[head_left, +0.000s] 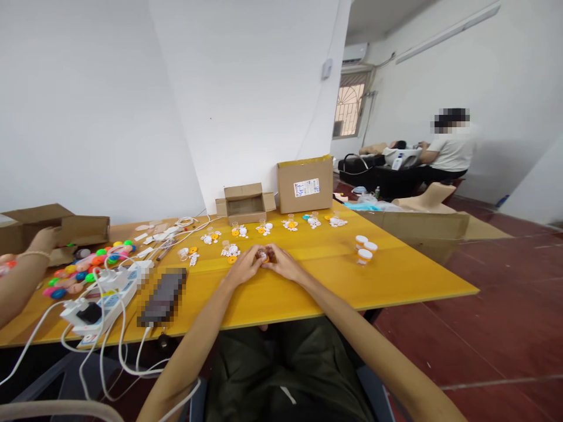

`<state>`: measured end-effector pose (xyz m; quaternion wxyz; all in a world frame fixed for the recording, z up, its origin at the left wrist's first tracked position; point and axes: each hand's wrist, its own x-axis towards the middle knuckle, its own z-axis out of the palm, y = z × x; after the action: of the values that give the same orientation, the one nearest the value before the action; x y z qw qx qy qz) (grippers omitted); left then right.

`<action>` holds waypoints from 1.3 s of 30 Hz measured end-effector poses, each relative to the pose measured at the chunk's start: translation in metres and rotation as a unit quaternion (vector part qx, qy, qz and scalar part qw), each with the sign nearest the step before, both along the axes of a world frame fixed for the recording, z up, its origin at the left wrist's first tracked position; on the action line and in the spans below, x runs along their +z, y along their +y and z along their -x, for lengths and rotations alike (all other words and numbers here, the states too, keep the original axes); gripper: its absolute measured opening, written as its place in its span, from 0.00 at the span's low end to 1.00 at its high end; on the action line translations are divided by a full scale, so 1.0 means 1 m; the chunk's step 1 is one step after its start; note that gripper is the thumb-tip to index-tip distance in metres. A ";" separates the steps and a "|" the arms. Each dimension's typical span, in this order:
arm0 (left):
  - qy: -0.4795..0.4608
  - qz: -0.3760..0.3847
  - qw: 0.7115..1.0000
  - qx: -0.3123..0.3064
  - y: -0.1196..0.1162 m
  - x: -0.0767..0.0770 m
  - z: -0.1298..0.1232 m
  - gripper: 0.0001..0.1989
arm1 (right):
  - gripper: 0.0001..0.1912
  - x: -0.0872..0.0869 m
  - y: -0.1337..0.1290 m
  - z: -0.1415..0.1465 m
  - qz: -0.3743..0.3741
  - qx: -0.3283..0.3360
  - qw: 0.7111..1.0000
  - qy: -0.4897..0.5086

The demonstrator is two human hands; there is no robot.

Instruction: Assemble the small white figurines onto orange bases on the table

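Note:
In the head view, my left hand (pixel 245 267) and my right hand (pixel 284 264) meet above the middle of the table, fingers closed around a small clear jar (pixel 264 257). White bits show inside the jar, and a touch of orange shows at its base; my fingers hide most of it. Just beyond my left hand lies a pile of small white pieces (pixel 229 251) with an orange lid (pixel 232 260). More such piles, with clear cups and orange or teal lids, run along the back. To the right stand three clear jars with white lids (pixel 365 254).
A power strip (pixel 127 287) with tangled white cables and a dark phone (pixel 162 296) lie left. Another person's hand (pixel 46 239) reaches into a cardboard box (pixel 85 228) near colourful balls (pixel 81 264). An open small box (pixel 244 204) and a large carton (pixel 305 186) stand behind.

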<state>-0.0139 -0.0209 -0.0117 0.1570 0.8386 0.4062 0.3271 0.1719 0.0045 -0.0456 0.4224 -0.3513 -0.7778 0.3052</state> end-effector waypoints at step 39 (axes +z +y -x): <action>-0.037 0.062 0.997 0.026 0.002 0.003 0.000 0.16 | 0.07 0.007 -0.004 -0.001 -0.044 -0.051 0.997 -0.028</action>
<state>-0.0138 -0.0189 -0.0085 0.2149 0.8039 0.4414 0.3358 0.1728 0.0003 -0.0381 0.4304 -0.3803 -0.7831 0.2383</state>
